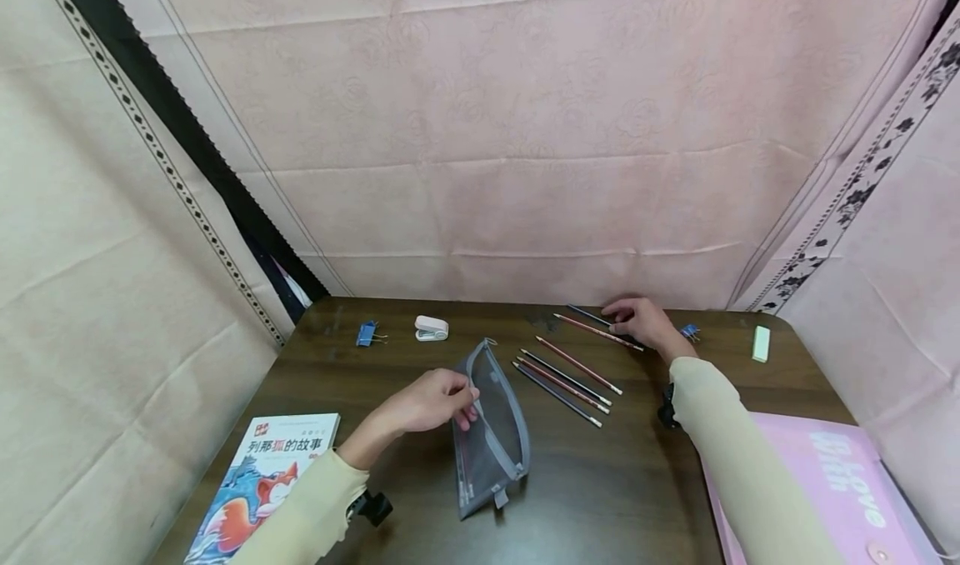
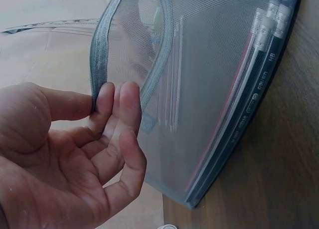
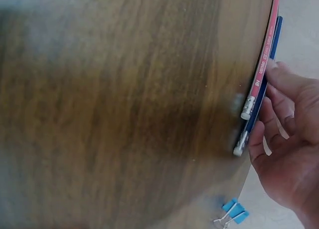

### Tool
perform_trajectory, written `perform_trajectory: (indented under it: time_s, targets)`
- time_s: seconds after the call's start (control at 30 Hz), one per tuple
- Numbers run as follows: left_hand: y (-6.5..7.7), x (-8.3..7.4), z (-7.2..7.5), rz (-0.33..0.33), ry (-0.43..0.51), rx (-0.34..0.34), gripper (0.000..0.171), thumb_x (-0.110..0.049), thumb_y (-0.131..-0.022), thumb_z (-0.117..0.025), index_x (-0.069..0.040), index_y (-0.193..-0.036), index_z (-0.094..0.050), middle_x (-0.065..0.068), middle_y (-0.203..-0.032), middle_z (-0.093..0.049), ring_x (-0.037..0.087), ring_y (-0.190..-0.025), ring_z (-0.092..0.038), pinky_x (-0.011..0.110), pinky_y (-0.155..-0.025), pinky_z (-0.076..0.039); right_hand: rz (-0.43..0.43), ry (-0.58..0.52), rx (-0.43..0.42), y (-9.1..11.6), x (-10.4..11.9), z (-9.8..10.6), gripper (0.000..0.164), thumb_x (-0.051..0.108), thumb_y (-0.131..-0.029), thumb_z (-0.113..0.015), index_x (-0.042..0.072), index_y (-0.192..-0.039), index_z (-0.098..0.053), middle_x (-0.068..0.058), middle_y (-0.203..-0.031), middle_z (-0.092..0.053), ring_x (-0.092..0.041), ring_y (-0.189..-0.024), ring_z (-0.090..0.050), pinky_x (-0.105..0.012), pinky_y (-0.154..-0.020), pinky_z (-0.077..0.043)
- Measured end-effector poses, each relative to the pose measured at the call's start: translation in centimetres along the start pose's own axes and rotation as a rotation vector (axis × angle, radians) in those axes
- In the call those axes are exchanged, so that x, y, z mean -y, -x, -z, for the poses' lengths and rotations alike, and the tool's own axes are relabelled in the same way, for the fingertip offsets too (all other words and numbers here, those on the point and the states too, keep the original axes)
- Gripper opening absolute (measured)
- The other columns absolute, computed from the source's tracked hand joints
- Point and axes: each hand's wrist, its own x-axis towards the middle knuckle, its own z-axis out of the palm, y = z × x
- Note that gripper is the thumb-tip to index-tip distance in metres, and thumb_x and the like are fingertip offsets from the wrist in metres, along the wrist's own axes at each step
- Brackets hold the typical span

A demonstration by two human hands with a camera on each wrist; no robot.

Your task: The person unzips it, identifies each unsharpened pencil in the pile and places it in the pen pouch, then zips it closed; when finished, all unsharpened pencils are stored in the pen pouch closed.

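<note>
My left hand [image 1: 431, 400] pinches the open zip edge of a grey mesh pencil pouch [image 2: 214, 74] between thumb and forefinger, keeping it tilted up on the table. Several pencils [image 2: 249, 99] lie inside along its lower side, seen through the mesh. At the table's back edge, my right hand [image 1: 643, 323] grips a dark blue pencil [image 3: 256, 107] with thumb and curled fingers. A red pencil [image 3: 261, 72] lies right alongside that one. Between the pouch and my right hand, several more red and dark pencils [image 1: 573, 365] lie slantwise on the table.
Along the back of the table are a blue binder clip [image 1: 366, 333], a white stapler [image 1: 431, 328], another blue clip [image 1: 690, 332] and a pale green eraser [image 1: 761, 343]. A picture book [image 1: 262, 482] lies front left, a pink folder [image 1: 825, 473] front right. Cloth [image 1: 525, 132] hangs behind.
</note>
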Motion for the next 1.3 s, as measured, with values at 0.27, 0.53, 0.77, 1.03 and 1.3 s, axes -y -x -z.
perform_trajectory:
  time_s: [0.27, 0.53, 0.77, 1.03, 1.3]
  targets:
    - [0.0, 0.0, 0.2, 0.002, -0.002, 0.004, 0.029, -0.028, -0.101, -0.049, -0.008, -0.088, -0.066, 0.005, -0.084, -0.071, 0.025, -0.075, -0.071, 0.045, -0.081, -0.055, 0.039, 0.049, 0.021, -0.4, 0.2, 0.1, 0.03, 0.004, -0.086, -0.066, 0.011, -0.115, -0.069, -0.012, -0.097, -0.064, -0.023, -0.085, -0.055, -0.03, -0.071, -0.043]
    - [0.0, 0.1, 0.1, -0.006, 0.0, 0.003, 0.029, -0.028, -0.101, -0.049, -0.008, -0.089, -0.066, 0.005, -0.084, -0.071, 0.023, -0.074, -0.07, 0.046, -0.081, -0.055, 0.035, 0.145, 0.041, -0.6, 0.8, 0.1, 0.03, 0.002, -0.087, -0.061, 0.017, -0.111, -0.072, -0.007, -0.092, -0.066, -0.021, -0.079, -0.054, -0.031, -0.068, -0.043]
    - [-0.1, 0.1, 0.2, -0.012, -0.007, 0.005, 0.029, -0.028, -0.101, -0.049, -0.008, -0.089, -0.066, 0.005, -0.084, -0.071, 0.023, -0.075, -0.07, 0.048, -0.08, -0.055, 0.038, 0.279, 0.055, -0.5, 1.4, 0.0, 0.032, 0.006, -0.088, -0.06, 0.023, -0.113, -0.068, -0.005, -0.086, -0.065, -0.017, -0.064, -0.057, -0.029, -0.056, -0.044]
    - [-0.2, 0.2, 0.1, -0.02, -0.016, 0.01, 0.029, -0.027, -0.101, -0.049, -0.008, -0.088, -0.066, 0.006, -0.084, -0.071, 0.023, -0.074, -0.07, 0.045, -0.078, -0.055, 0.042, 0.369, 0.029, -0.3, 1.7, -0.5, 0.037, 0.005, -0.085, -0.06, 0.026, -0.115, -0.066, -0.002, -0.086, -0.064, -0.022, -0.076, -0.056, -0.031, -0.058, -0.042]
    - [-0.4, 0.1, 0.2, -0.01, -0.016, 0.011, 0.029, -0.029, -0.101, -0.05, -0.008, -0.088, -0.067, 0.005, -0.085, -0.071, 0.022, -0.075, -0.071, 0.044, -0.082, -0.056, 0.053, 0.374, -0.019, -0.3, 1.1, -0.6, 0.04, 0.004, -0.083, -0.06, 0.025, -0.116, -0.065, -0.002, -0.088, -0.065, -0.022, -0.079, -0.056, -0.033, -0.059, -0.042]
